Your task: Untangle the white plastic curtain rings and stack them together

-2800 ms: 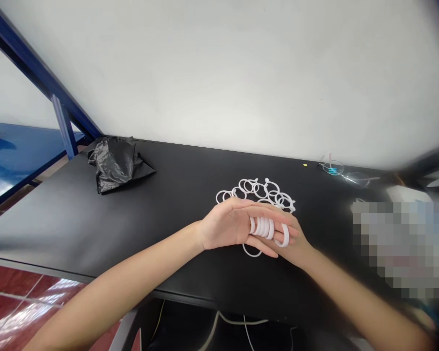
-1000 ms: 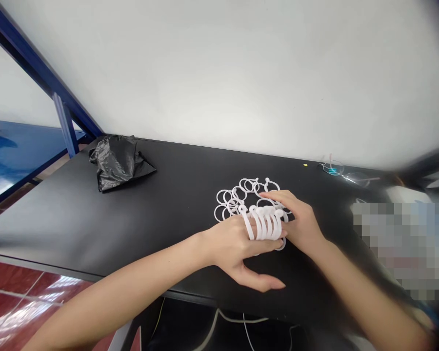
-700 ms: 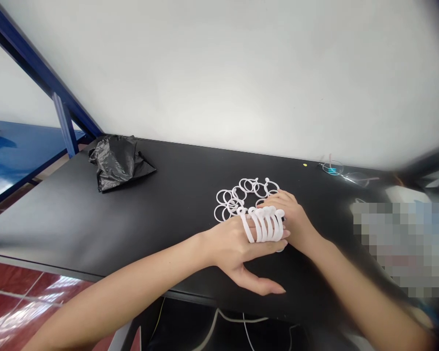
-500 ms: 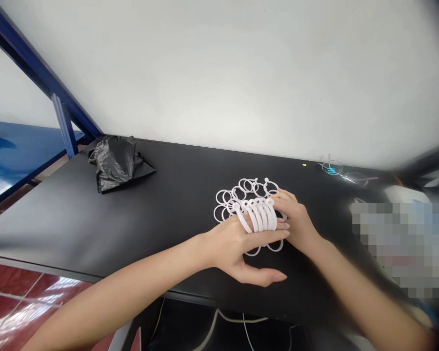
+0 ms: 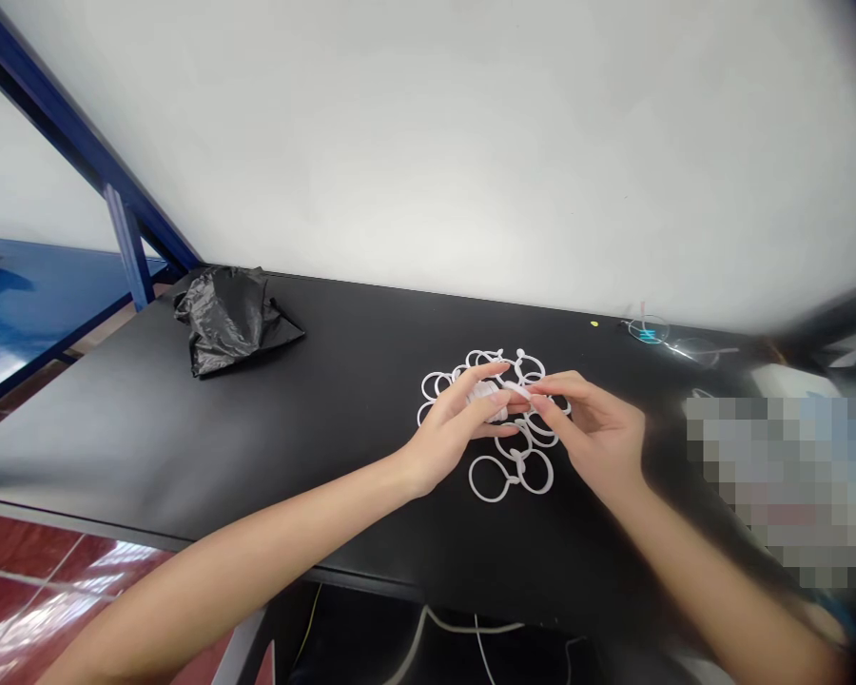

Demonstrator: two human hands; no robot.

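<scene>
White plastic rings with small eyelets, like curtain rings [image 5: 489,479], lie in a loose pile on the black tabletop. My left hand [image 5: 451,416] is over the pile, with a stack of these rings [image 5: 497,403] around its middle fingers and the thumb lying across them. One ring [image 5: 519,390] at the fingertips is pinched between the thumb and finger of my right hand [image 5: 599,423]. The left fingers partly hide the stack and the pile behind it.
A crumpled black plastic bag [image 5: 228,323] rests at the back left. Clear glasses [image 5: 649,329] lie by the wall at right, near a small yellow-green bit [image 5: 594,323]. A pixelated area covers the far right. Cables [image 5: 463,628] hang below the front edge.
My left hand has turned, bringing its thumb up over the stacked rings. My right hand has come out from behind them and pinches a ring at the left fingertips.
</scene>
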